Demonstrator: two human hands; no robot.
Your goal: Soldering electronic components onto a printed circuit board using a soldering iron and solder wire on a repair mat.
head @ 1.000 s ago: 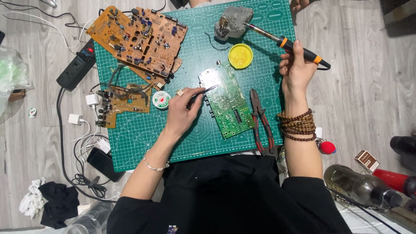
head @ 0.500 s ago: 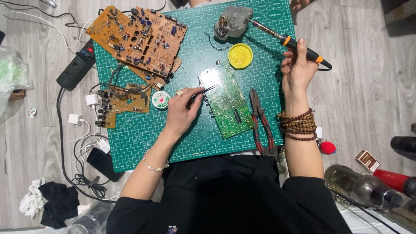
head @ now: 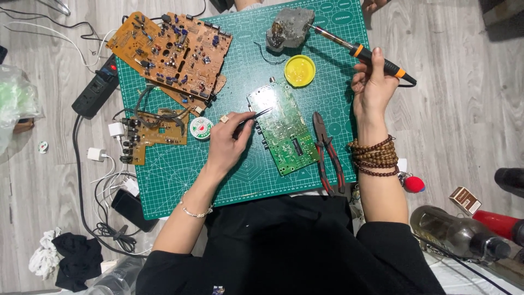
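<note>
My left hand [head: 229, 139] grips thin tweezers [head: 255, 117] whose tips touch the left edge of a green circuit board [head: 283, 127] lying on the green cutting mat [head: 240, 180]. My right hand [head: 373, 90] holds a soldering iron [head: 364, 53] with a black and orange handle. Its metal tip rests against a grey, crusted sponge block [head: 289, 27] at the top of the mat. A yellow round tin [head: 299, 71] sits between the block and the green board. Wooden bead bracelets wrap my right wrist.
Large brown circuit boards [head: 172, 52] lie at the mat's upper left, a smaller one [head: 147, 134] below them beside a solder spool [head: 201, 128]. Red-handled pliers [head: 327, 153] lie right of the green board. A power strip [head: 97, 87], chargers and cables crowd the left floor; bottles [head: 458, 235] lie at lower right.
The soldering iron's tip has stayed at the sponge block, with my right hand shifting only slightly. My left hand and tweezers have kept their place on the board.
</note>
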